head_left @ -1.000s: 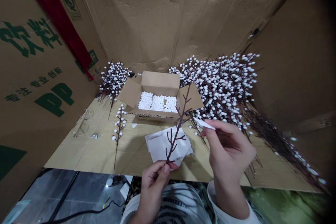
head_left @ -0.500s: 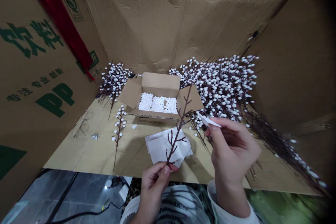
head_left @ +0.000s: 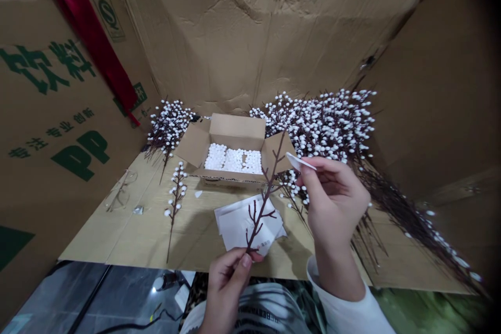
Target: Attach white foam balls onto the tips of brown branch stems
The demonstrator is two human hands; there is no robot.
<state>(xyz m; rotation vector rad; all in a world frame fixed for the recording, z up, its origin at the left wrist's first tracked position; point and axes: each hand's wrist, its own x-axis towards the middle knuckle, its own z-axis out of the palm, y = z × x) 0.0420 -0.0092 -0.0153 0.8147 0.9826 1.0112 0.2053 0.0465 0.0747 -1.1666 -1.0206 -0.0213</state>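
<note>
Your left hand point(head_left: 226, 292) grips a bare twig point(head_left: 262, 205) firmly near its base — your right hand point(head_left: 332, 209) narrowly pinches a white scrap point(head_left: 299, 162).

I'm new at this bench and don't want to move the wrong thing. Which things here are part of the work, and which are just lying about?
Part of the work, it seems:
left hand, holding a bare brown branch
right hand, pinching a white scrap
white sheets
cardboard box of white balls
white-budded stems

Just lying about:
eyeglasses
foil scrap
red cloth
</note>
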